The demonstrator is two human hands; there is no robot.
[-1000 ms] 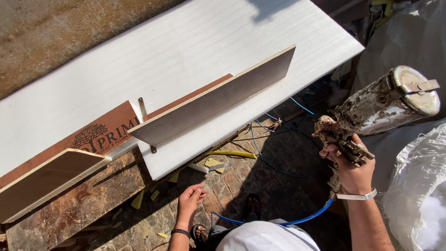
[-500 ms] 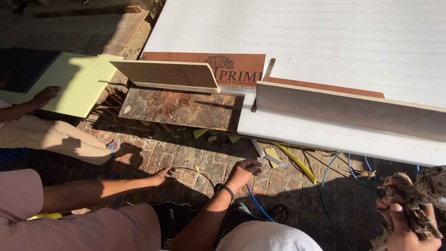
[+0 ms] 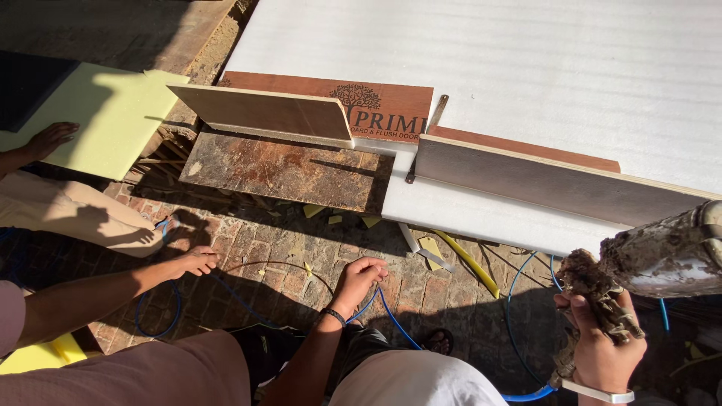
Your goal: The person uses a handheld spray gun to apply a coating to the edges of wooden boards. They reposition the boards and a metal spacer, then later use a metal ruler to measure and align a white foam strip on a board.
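A large white laminated board (image 3: 526,68) lay across the brick floor (image 3: 278,248). The right hand (image 3: 602,342) kept a closed grip on a crumpled dirty rag (image 3: 594,289) beside a glue-crusted container (image 3: 665,252). The left hand (image 3: 357,278) pinched a thin blue cable (image 3: 395,319) on the bricks.

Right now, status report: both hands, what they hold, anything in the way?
Left hand down on bricks, fingers curled by blue cable. Right hand shut on rag against crusted can. Another person's hand close at left.

label (image 3: 380,113) | brown rectangular board, dark printed emblem | between upright panels
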